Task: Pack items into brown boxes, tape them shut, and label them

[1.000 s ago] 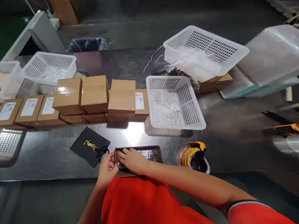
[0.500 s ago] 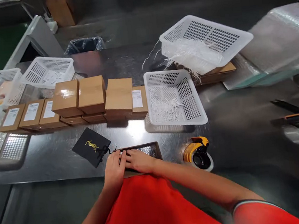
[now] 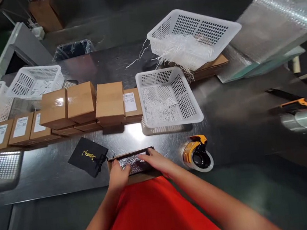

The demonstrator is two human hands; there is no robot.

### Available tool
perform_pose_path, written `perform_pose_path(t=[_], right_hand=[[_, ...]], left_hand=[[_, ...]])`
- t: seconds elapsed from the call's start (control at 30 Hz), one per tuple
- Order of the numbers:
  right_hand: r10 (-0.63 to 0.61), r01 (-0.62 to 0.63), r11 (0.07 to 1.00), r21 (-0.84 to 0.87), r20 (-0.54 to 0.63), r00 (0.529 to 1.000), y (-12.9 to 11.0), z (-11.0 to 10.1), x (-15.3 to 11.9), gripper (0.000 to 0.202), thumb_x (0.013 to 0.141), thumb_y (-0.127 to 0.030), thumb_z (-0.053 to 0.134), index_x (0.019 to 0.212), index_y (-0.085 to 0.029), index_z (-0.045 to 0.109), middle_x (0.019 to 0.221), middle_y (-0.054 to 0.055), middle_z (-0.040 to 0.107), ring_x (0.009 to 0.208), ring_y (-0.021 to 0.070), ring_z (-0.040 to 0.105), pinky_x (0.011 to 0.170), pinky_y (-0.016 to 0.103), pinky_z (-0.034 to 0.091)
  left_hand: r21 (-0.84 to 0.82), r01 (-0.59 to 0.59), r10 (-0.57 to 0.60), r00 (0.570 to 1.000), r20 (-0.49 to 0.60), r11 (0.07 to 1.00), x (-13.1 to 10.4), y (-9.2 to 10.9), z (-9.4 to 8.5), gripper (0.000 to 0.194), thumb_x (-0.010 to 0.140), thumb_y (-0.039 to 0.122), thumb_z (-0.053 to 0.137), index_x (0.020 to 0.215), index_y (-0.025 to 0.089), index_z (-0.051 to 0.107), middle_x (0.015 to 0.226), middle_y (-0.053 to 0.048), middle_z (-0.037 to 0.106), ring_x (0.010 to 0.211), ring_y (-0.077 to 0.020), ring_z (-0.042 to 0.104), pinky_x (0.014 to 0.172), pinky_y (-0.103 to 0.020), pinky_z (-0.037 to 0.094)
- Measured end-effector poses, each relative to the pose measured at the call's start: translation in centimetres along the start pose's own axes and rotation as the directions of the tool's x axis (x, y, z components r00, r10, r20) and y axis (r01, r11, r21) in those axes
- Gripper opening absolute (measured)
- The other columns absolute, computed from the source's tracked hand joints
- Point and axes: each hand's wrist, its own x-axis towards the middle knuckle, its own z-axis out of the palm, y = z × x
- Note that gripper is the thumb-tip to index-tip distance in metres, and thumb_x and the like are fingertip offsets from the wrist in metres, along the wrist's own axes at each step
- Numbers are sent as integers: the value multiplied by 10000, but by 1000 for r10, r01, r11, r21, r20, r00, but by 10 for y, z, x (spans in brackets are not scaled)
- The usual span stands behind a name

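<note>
left hand (image 3: 119, 174): touches bubble-wrapped item (image 3: 135, 163); whether the grip is clenched, cannot tell.
right hand (image 3: 159, 161): touches the item's other end; grip likewise unclear.
open box (image 3: 141, 176): cradles the item at the bench (image 3: 226, 121)'s near edge, between black pouch (image 3: 84, 152) and tape dispenser (image 3: 197, 154).

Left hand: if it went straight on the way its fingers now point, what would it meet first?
Probably the far wall of the open carton, just ahead of the left hand; depth is unclear, so the bubble wrap might come first.
</note>
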Motion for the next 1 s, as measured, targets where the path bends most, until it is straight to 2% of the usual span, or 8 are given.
perform_pose_path(t=[0.27, 0.4, 0.53, 0.63, 0.73, 0.83, 0.93, 1.0], right_hand=[[159, -169, 976, -141, -78, 984, 3, 24, 21, 522, 821, -237, 545, 1286, -23, 443, 1261, 211, 604, 1147, 256, 599, 976, 324, 469], [132, -164, 931, -326, -117, 984, 9, 28, 19, 636, 777, -112, 566, 1360, 60, 380, 1315, 295, 534, 1218, 315, 551, 1013, 349, 445], [-112, 50, 606, -794, -23, 993, 10, 34, 8, 569, 779, -5, 514, 1342, 57, 464, 1168, 327, 611, 1013, 359, 655, 802, 412, 554], [-204, 182, 413, -892, 104, 973, 3, 48, -1, 387, 791, 38, 440, 1120, 58, 641, 943, 308, 677, 859, 398, 671, 680, 513, 546], [-319, 414, 301, -859, 318, 893, -5, 57, -5, 263, 815, -14, 485, 958, -30, 704, 973, 248, 692, 931, 373, 643, 788, 532, 523], [-473, 617, 154, -772, 491, 732, -11, 56, -1, 317, 896, -110, 477, 1175, -62, 619, 1153, 216, 643, 1085, 302, 585, 937, 453, 481], [-526, 660, -22, -751, 570, 631, -12, 56, 6, 420, 937, -152, 440, 1340, -43, 482, 1150, 239, 623, 1051, 294, 595, 910, 443, 486], [-492, 629, -77, -773, 579, 650, -12, 62, 9, 424, 954, -168, 411, 1364, -77, 471, 1131, 226, 629, 1018, 298, 608, 857, 440, 504]], left_hand=[[-326, 56, -139, 961, -238, 944, 6, -26, 15, 412, 750, 228, 501, 1143, 119, 560, 1099, -124, 668, 998, -237, 636, 921, -348, 474], [-184, -19, -29, 966, -257, 983, -1, -32, 17, 462, 751, 233, 494, 1197, 122, 544, 1138, -132, 660, 1043, -265, 624, 932, -379, 478], [183, -142, 154, 986, -56, 973, -7, -25, 13, 412, 772, 212, 523, 1159, 87, 591, 1136, -198, 644, 1090, -318, 602, 967, -428, 457], [361, -221, 243, 970, -16, 906, -12, -19, 9, 447, 761, 157, 557, 1194, 48, 589, 1162, -238, 617, 1088, -332, 597, 970, -428, 454], [547, -304, 363, 932, 0, 780, -20, -19, 3, 312, 821, 99, 461, 1072, 85, 647, 1054, -205, 647, 995, -312, 613, 904, -441, 485], [472, -324, 436, 888, -148, 820, -26, -35, -2, 284, 839, 127, 447, 1056, 116, 630, 1114, -187, 612, 1062, -321, 566, 949, -487, 458], [122, -169, 204, 899, -388, 978, -26, -62, 2, 544, 801, 206, 510, 1318, 57, 431, 1392, -249, 415, 1308, -369, 393, 1082, -524, 356], [-114, -97, 56, 946, -320, 989, -22, -75, 11, 587, 819, 230, 462, 1373, 63, 361, 1407, -231, 438, 1320, -334, 417, 1083, -491, 382]])
